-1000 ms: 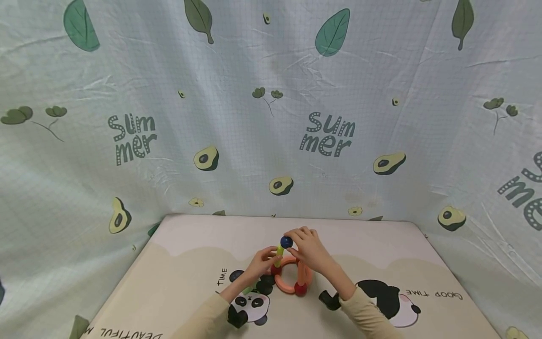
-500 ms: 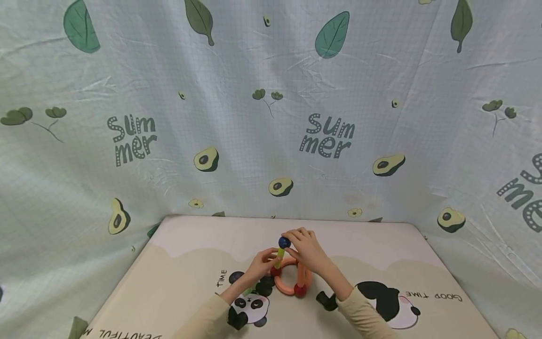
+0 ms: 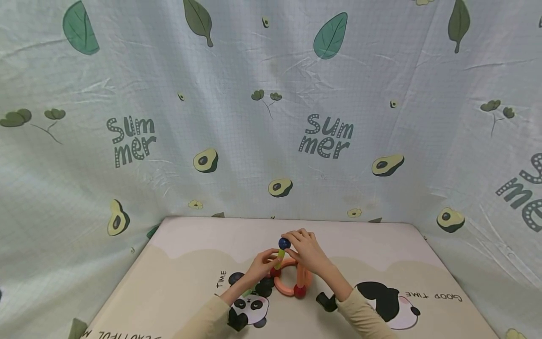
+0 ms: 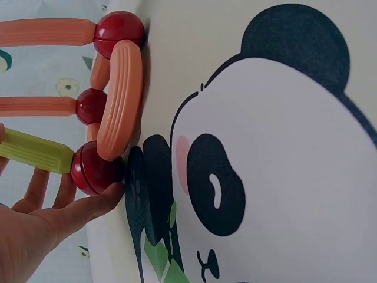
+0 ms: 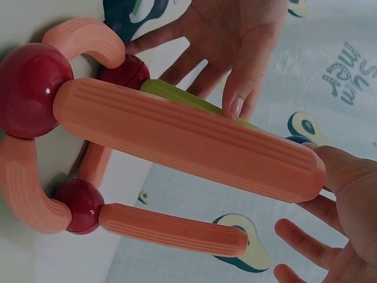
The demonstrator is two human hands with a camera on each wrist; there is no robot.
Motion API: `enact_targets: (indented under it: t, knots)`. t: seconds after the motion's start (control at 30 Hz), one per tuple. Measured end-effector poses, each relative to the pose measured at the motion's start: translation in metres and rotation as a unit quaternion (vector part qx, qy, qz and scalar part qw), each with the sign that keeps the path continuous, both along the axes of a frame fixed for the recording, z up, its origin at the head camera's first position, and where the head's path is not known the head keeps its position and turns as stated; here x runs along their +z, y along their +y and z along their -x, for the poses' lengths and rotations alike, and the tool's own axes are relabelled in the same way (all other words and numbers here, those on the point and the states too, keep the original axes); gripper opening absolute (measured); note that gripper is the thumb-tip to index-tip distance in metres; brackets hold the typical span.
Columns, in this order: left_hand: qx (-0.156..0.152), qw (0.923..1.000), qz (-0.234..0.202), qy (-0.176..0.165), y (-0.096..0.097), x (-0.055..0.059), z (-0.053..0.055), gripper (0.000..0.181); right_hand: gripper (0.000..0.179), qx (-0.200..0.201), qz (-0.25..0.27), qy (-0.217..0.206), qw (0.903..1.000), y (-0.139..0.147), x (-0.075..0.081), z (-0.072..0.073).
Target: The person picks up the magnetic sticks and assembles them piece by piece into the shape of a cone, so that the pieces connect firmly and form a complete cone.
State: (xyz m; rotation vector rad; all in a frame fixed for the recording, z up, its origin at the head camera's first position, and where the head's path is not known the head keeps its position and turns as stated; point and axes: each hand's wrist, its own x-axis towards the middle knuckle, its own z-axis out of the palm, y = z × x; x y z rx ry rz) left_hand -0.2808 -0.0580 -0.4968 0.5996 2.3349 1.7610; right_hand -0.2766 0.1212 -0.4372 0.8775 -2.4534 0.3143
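A toy of orange sticks and red balls stands on the panda-print tabletop (image 3: 190, 292). Its curved orange pieces (image 4: 121, 97) form a ring low down, joined by red balls (image 4: 97, 168). Two straight orange sticks (image 5: 188, 141) rise from it, and so does a yellow-green stick (image 4: 38, 152). My left hand (image 3: 258, 268) pinches the yellow-green stick, one finger lying along the red ball at its foot. At the stick's top, my right hand (image 3: 308, 251) holds a dark blue ball (image 3: 284, 243) between thumb and fingers. The right wrist view mostly hides that ball behind an orange stick.
A pale curtain (image 3: 237, 117) printed with avocados and leaves hangs close behind the tabletop and along both sides. Printed pandas (image 3: 385, 301) lie flat in the tabletop pattern, one beside each forearm.
The right hand and the blue ball have shifted very slightly left over the yellow-green stick. The left hand keeps its grip, and the ring stands where it was.
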Motion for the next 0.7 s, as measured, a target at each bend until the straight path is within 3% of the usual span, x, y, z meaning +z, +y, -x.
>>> enact_targets:
  t: [0.13, 0.33, 0.43, 0.63, 0.7]
  knots:
    - [-0.002, 1.0000, -0.003, -0.003, -0.001, -0.006, 0.002, 0.037, 0.036, -0.001, -0.003, 0.002, 1.0000, 0.000, -0.001, 0.000]
    - [0.003, 0.9999, 0.007, -0.006, -0.001, -0.004, 0.001, 0.036, 0.037, 0.003, 0.008, -0.016, 0.9998, 0.002, -0.002, -0.001]
    - [0.004, 1.0000, 0.001, -0.007, 0.000, 0.001, -0.002, 0.033, 0.038, 0.005, 0.026, -0.033, 0.9991, 0.005, -0.003, 0.000]
    - [-0.001, 1.0000, -0.001, -0.003, 0.000, 0.024, -0.017, 0.030, 0.036, 0.021, 0.069, -0.046, 0.9964, 0.011, -0.006, 0.001]
    - [0.002, 1.0000, 0.002, -0.004, 0.000, 0.022, -0.015, 0.030, 0.034, 0.026, 0.078, -0.046, 0.9956, 0.014, -0.006, 0.001]
